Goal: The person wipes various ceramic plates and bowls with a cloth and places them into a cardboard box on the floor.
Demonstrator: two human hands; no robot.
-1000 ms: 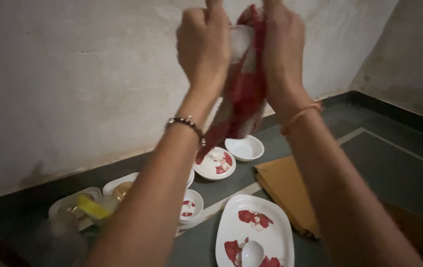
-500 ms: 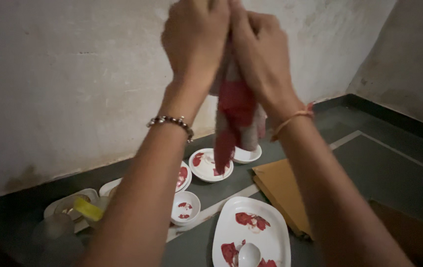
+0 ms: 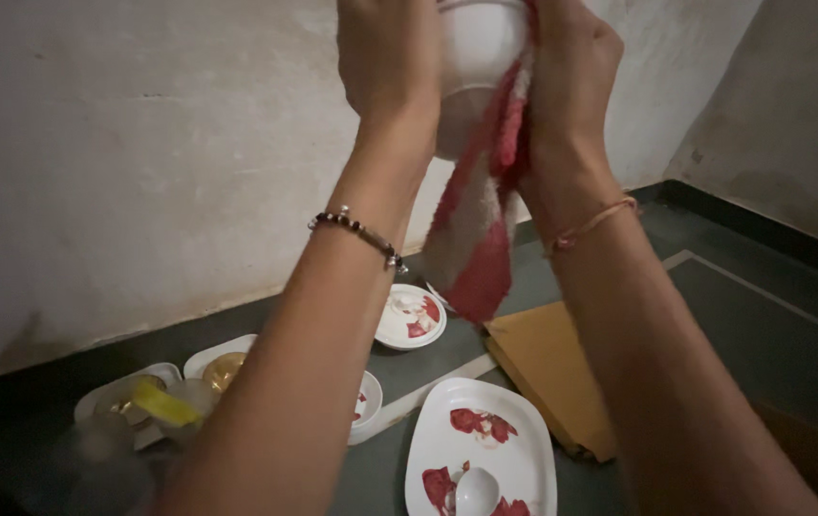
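**White bowl comes back into view from the cloth**

We hold a small white bowl [image 3: 471, 57] up high in front of the pale wall [image 3: 141, 143], near the top edge of the view. Half a second ago our two hands were pressed close together and the bowl was buried in the red and white cloth [image 3: 481, 215]; now the hands stand a little apart and the bowl's side shows bare between them. Our left hand [image 3: 390, 57] grasps the bowl from its left side, fingers closed round it. Our right hand [image 3: 571, 76] grips the cloth against the bowl's right side, and the rest of the cloth hangs down loose below, between our forearms. We judge that the rubbing has gone round the bowl and that the cloth now works on its other face; the drying of this piece seems well along, though the top of the bowl is cut off by the frame, so we cannot tell how the inside looks.

Below, on the dark floor [image 3: 763, 325], the other crockery lies well apart from our hands: a white oblong platter with red flowers [image 3: 481, 449], a round flowered lid or dish [image 3: 411, 315] behind it, a small bowl [image 3: 363, 401] partly hidden by our left arm, and a brown paper envelope [image 3: 552, 373] just beside the platter. At the far left lie blurred dishes with something yellow [image 3: 165, 403] on them.
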